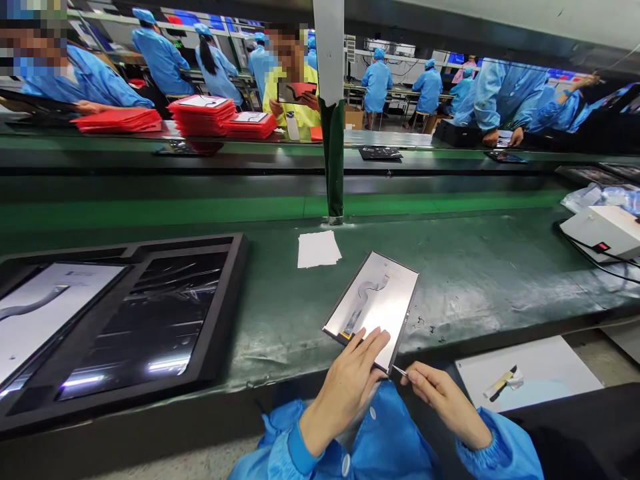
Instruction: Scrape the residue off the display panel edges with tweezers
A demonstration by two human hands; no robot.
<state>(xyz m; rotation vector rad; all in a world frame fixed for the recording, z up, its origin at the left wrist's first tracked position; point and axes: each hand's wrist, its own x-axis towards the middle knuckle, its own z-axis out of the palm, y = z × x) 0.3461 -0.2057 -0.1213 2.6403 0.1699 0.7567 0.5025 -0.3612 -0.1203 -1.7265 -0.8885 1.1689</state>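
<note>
A flat display panel (pixel 387 293) with a silvery back lies tilted over the bench's front edge. A curled flex cable (pixel 361 300) shows on its back, with yellow tape near the left end. My left hand (pixel 345 373) grips the panel's near end, fingers spread on top and thumb at the lower edge. In my right hand (pixel 440 393) a thin pointed metal tool (pixel 400 371) is pinched; its tip meets the panel's near right corner. Most of that tool is hidden by my fingers.
On the left sits a black foam tray (pixel 237 267) with display panels. White paper sheets (pixel 319 249) lie behind my panel, beside a post (pixel 334 160). A white box with cables (pixel 603 230) stands at right. A lower white board (pixel 540 380) holds a small tool. Several co-workers sit beyond.
</note>
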